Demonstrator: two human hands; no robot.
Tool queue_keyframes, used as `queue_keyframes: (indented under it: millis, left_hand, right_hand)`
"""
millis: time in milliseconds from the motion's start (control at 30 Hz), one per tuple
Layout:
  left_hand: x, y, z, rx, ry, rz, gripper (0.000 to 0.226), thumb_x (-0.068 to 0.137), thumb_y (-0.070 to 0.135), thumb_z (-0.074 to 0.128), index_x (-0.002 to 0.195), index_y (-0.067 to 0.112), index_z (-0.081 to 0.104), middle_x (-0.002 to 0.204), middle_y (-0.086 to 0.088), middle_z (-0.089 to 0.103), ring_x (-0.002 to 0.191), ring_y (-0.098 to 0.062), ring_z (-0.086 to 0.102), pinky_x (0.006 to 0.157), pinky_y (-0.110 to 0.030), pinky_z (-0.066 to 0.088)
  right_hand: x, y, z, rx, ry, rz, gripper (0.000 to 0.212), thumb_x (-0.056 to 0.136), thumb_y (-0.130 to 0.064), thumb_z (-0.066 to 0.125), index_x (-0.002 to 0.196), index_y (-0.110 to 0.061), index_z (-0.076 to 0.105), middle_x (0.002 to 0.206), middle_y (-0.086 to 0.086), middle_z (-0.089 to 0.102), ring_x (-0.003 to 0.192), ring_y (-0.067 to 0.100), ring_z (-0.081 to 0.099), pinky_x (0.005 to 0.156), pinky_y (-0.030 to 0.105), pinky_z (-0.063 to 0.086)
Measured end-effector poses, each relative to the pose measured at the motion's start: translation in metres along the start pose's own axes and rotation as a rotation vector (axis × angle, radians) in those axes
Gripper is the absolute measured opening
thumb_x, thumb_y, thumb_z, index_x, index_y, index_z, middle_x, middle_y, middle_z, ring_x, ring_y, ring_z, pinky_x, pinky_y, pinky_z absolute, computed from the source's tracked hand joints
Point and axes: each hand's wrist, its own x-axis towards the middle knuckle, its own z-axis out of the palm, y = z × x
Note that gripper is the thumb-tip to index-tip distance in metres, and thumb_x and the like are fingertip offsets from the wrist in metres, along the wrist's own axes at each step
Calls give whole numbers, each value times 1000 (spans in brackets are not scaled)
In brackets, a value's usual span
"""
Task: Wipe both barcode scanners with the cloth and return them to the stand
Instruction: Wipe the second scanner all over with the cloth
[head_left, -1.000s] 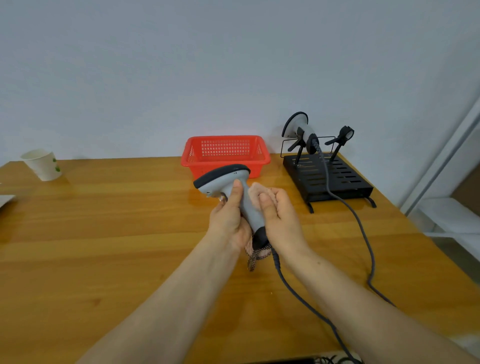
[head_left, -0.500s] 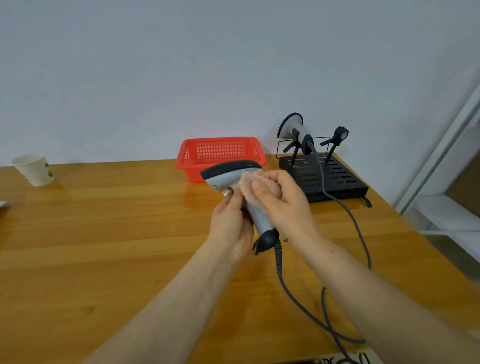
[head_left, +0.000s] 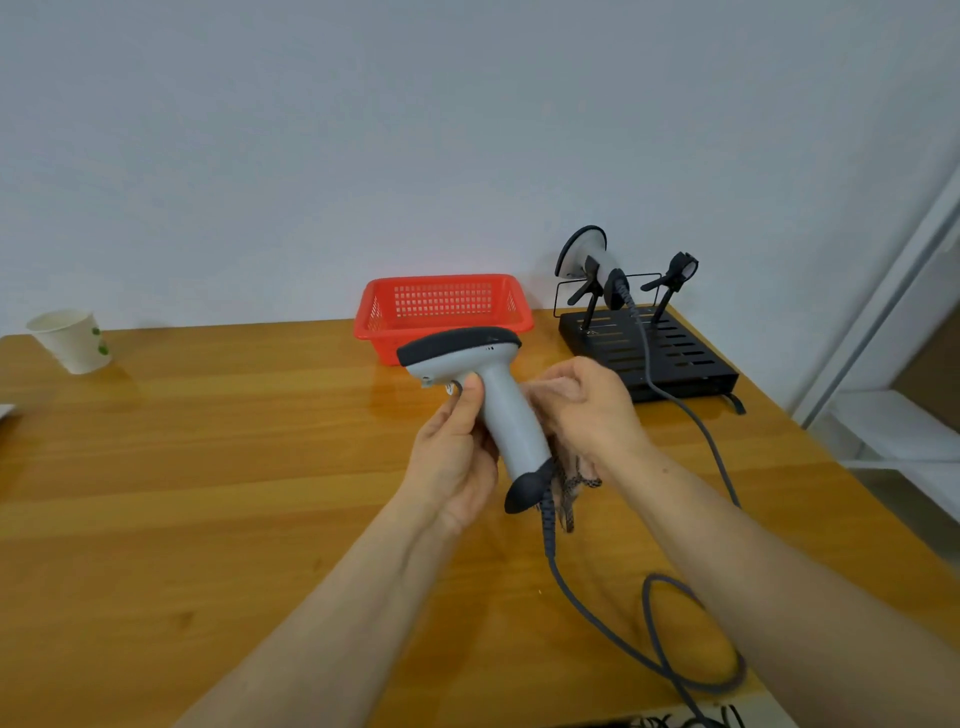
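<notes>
Starting with the table (head_left: 208, 467), the held scanner's cable (head_left: 548, 535) lies looped near its front edge. A wide swing toward the stand (head_left: 675, 358), where the second scanner (head_left: 587, 254) sits cradled, could snag it. The left hand (head_left: 452, 452) wraps the held scanner (head_left: 498, 405) by its handle, thumb beside the trigger, so an accidental press is possible. The right hand (head_left: 587, 410) seems to bunch the cloth (head_left: 571, 483) behind the handle, partly hidden; it could slip free.

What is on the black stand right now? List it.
One grey scanner rests in the left cradle, its cable trailing off the stand. The right cradle is empty. The right hand covers the stand's near left corner.
</notes>
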Motion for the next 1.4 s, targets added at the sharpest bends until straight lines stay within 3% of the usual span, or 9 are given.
queue_keyframes:
  millis: [133,267,433,567,700,867,1033,1200,1400]
  left_hand:
    - [1,1,5,23,-42,18,32,92,18,53,119,2,59,112,-14,66,96,-19,64,90,-32,52]
    - [-2,-2,5,-11,-62,-16,41,83,21,59,119,1,59,117,-16,66,106,-24,65,89,-38,55]
    - [-3,0,4,44,-39,28,29,91,19,55,114,2,60,109,-15,66,101,-25,63,99,-46,46]
    - [-7,-1,10,149,-46,86,32,95,17,51,123,3,58,110,-11,67,97,-21,63,85,-35,55]
    - [-11,-9,12,210,-96,150,23,95,16,51,114,10,62,99,-3,72,88,-13,67,72,-22,55]
    - [-13,-7,8,177,-78,142,25,94,15,51,115,6,62,98,-4,72,84,-13,69,74,-25,58]
    - [-14,-8,4,154,-55,117,26,95,15,51,117,6,61,99,-7,71,82,-14,69,70,-28,58]
    - [-14,-10,9,188,-105,158,24,95,14,50,114,10,62,97,-3,72,85,-11,68,76,-24,57]
    - [-16,-9,10,155,-89,137,24,94,13,52,114,7,62,100,-4,73,86,-11,70,74,-24,57]
  right_hand:
    - [-9,-12,0,230,11,-77,24,88,-38,59,104,-20,56,95,-7,64,84,7,63,73,28,53]
    - [-14,-9,12,159,-1,-139,14,94,-27,52,101,-15,52,86,-8,59,73,2,57,63,19,48]
    - [-7,7,0,201,136,-24,19,93,-35,51,100,-18,54,91,0,64,76,13,61,64,28,50]
    - [-15,-18,1,176,198,-320,19,92,-34,53,100,-17,51,91,-10,57,80,-14,54,66,5,42]
    - [-19,-26,11,47,218,-521,16,88,-23,62,89,-15,47,88,-13,45,84,-24,44,69,-1,36]
    - [-9,-20,8,134,210,-342,10,92,-20,55,91,-13,50,83,-8,55,74,-14,52,63,2,39]
    - [-3,-13,1,359,222,-71,17,93,-34,52,94,-18,52,89,0,62,81,12,62,71,26,51]
    - [-15,-23,9,-9,199,-431,15,93,-31,51,82,-22,46,85,-10,49,78,-6,50,64,7,39]
    - [-3,-20,-2,128,217,-299,8,96,-21,47,95,-13,46,82,-16,50,67,-21,49,61,5,38]
